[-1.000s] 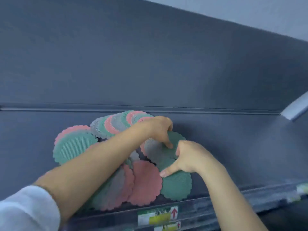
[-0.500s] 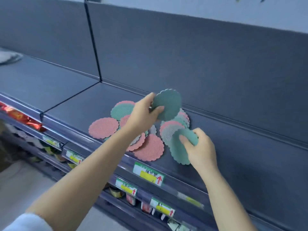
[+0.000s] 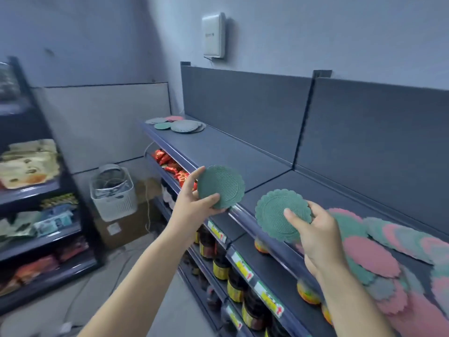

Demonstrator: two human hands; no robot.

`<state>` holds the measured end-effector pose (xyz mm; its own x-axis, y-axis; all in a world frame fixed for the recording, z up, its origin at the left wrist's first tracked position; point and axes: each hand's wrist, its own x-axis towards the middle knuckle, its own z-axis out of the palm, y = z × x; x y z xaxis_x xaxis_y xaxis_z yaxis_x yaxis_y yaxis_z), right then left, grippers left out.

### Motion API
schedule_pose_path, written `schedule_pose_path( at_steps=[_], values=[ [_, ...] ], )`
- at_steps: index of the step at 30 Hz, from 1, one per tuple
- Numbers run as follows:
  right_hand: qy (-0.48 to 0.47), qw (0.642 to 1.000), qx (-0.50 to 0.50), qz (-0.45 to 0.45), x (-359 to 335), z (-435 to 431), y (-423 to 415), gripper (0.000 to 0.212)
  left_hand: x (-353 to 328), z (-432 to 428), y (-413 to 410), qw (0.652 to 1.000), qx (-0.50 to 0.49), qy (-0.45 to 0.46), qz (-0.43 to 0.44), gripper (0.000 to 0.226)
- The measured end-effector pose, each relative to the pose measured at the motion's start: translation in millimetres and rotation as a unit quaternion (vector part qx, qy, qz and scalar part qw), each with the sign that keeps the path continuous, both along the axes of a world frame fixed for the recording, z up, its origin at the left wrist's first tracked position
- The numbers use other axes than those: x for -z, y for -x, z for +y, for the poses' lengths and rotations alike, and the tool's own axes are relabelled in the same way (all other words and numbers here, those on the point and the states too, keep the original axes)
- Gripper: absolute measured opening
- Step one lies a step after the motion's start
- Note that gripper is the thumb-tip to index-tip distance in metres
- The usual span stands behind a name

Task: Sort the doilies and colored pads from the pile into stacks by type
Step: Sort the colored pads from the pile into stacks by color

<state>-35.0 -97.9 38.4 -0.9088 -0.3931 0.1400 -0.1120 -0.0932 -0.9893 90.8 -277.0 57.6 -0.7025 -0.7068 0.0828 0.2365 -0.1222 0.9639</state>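
Both hands held one green pad apiece. Left hand (image 3: 192, 206) pinched a dark green pad (image 3: 221, 187), thumb on its lower face and a fingertip at the upper left rim. The pad was tilted up over the front lip of the top shelf (image 3: 230, 152). Right hand (image 3: 315, 237) pinched a second green pad (image 3: 277, 215) at its right side, thumb on the face, just left of the mixed pile (image 3: 379, 251).

The pile lay at the right end of that shelf: pink, green and grey scalloped discs, fanned and overlapping. The sorted stacks (image 3: 177, 124) sat at the far left end, well apart from both hands. A small green stack (image 3: 162, 126) was at the front, with a grey stack (image 3: 185, 126) just beside it and pink discs behind.

Judgement: the step in hand looked like carrying both greens to the green stack.

- Both pads showed a ridged face, but whether their patterns matched exactly could not be told. Worth checking before stacking them as one type.
- The stacks were probably too far for a stretch, so stepping along the shelf seemed wiser.
- Best laid one at a time, flat, scallops squared over the stack.
- The grey stack sat close, so no overlap onto it.
- The pads looked thin, and a rim pinch could slip; a dropped pad could fall past the lip toward the jars (image 3: 220, 266) below.
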Motion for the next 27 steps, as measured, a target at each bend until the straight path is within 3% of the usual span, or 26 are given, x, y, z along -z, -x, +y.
schedule_pose_path(
  at_steps=[5,12,14,19,25,27],
  values=[
    [0.057,0.997,-0.041,-0.042,-3,-138,-24,0.015,3,-129,-44,0.995,-0.089,0.043,-0.021,0.059],
    [0.055,0.994,-0.068,-0.061,4,-275,-19,0.006,10,-263,-54,0.990,-0.136,0.004,-0.037,0.057],
    [0.043,0.995,-0.065,-0.063,12,-312,-2,0.006,18,-297,-41,0.989,-0.142,-0.007,-0.041,0.053],
    [0.014,0.993,-0.069,-0.092,29,-403,57,0.029,42,-373,22,0.986,-0.156,-0.038,-0.055,0.044],
    [0.066,0.990,-0.047,-0.119,16,-517,138,0.052,34,-486,120,0.980,-0.173,-0.018,-0.099,0.029],
    [0.076,0.989,-0.064,-0.111,8,-553,159,0.049,23,-526,149,0.980,-0.175,0.001,-0.098,0.023]
  ],
)
